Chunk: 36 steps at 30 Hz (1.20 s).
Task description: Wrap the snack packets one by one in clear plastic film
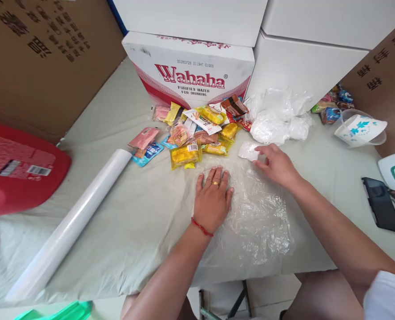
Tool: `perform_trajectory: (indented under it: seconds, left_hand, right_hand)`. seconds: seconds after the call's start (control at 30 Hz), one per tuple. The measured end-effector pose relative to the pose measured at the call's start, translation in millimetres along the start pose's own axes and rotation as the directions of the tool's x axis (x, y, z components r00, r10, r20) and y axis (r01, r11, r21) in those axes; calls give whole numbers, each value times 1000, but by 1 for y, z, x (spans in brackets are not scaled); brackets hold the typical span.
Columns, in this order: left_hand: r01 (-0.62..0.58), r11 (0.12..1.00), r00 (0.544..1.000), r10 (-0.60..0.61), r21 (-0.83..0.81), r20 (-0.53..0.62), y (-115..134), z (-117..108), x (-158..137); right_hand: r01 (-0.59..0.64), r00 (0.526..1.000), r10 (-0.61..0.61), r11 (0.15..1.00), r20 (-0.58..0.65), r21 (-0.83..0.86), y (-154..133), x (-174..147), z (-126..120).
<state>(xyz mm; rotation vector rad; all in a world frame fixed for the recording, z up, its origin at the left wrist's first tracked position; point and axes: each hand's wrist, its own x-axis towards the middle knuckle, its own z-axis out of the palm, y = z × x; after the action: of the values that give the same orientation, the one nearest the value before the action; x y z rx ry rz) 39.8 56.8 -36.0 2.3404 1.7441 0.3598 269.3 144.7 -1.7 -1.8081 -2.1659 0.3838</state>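
Observation:
My left hand [212, 202] lies flat, fingers stretched out, on a crinkled sheet of clear plastic film [260, 218]. A ring and a red cord bracelet are on it. At the sheet's far edge, my right hand [278, 165] pinches the right side of a small white plastic-wrapped packet [248, 151] between thumb and fingers. The packet's contents cannot be made out. Beyond my left hand lies a pile of wrapped snacks: yellow packets [185, 155], a white packet [202, 122], pink packets [144, 138] and a blue packet [148, 154].
A long roll of plastic film [74, 222] lies at the left, beside a red container [20, 171]. A white Wahaba-style water carton printed "Wahaha" [191, 66] stands behind the snacks. Bunched clear plastic [277, 115], a bowl with a paper cup [360, 129] and a phone [382, 204] lie rightward.

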Motion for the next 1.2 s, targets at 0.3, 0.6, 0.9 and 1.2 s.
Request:
perform_trajectory:
  seconds: [0.3, 0.6, 0.9, 1.2]
  left_hand:
    - [2, 1000, 1000, -2, -30, -17, -1, 0, 0]
    - [15, 999, 1000, -15, -38, 7, 0, -1, 0]
    - [-3, 998, 1000, 2, -64, -17, -1, 2, -1]
    - [-12, 996, 1000, 11, -83, -9, -2, 1, -1]
  right_hand:
    - [-11, 975, -3, 998, -222, -63, -14, 24, -13]
    - [-259, 945, 197, 938, -262, -230, 15, 87, -59]
    - [167, 940, -123, 979, -317, 114, -55, 67, -34]
    - [533, 842, -511, 837, 177, -123, -128, 86, 24]
